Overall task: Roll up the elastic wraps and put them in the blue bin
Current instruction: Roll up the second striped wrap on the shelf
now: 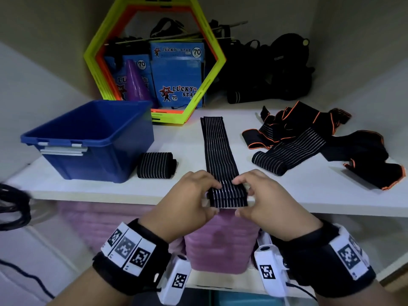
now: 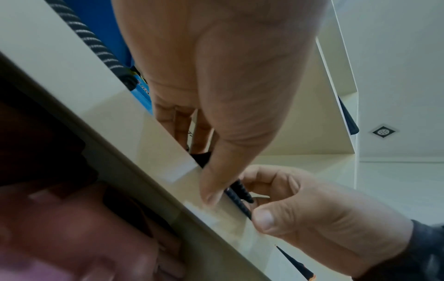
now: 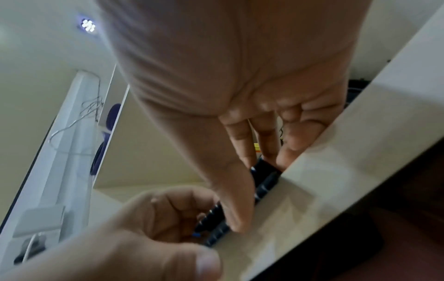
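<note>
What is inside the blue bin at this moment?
In the head view the blue bin shows only bare blue walls and floor; no wrap lies in the visible part. The near wall hides the front of its floor. One rolled wrap sits outside, beside it on the shelf.

Pink items (image 1: 220, 244) under shelf, blurred

White laminate shelf (image 1: 320, 195) extending ahead of both hands, its front edge just beneath them. Pale side walls (image 1: 33, 85) enclose the alcove to left and right; a plain back wall (image 1: 276, 14) stands beyond. A lower shelf board (image 1: 220, 281) lies below the wrists. Recessed ceiling lamp (image 3: 88, 25), lit, overhead; a second recessed fitting (image 2: 384, 131) appears overhead in the left wrist view.
</note>
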Action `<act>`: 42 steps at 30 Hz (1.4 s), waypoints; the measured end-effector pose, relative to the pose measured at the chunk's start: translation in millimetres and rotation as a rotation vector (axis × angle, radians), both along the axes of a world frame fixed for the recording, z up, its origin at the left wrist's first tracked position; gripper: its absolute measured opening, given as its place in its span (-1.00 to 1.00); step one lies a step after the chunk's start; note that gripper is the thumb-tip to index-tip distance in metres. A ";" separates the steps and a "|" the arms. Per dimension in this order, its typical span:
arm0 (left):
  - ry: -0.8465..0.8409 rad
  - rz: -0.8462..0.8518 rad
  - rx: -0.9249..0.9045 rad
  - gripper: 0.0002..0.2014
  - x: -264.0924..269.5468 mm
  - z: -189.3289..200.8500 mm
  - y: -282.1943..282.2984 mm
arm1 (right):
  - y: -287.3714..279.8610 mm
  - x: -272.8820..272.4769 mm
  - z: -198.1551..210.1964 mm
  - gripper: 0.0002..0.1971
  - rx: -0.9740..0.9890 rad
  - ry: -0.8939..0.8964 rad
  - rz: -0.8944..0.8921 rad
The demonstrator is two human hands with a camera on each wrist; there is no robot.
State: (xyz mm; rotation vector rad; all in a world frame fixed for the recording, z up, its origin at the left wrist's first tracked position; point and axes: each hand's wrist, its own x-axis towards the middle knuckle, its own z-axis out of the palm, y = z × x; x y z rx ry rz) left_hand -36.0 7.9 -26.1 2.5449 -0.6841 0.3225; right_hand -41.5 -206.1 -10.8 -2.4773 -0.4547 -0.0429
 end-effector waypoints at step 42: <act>0.069 0.384 -0.276 -0.88 2.8 5.0 -6.6 | 15.0 4.3 -20.2 -0.75 0.167 -0.240 -0.257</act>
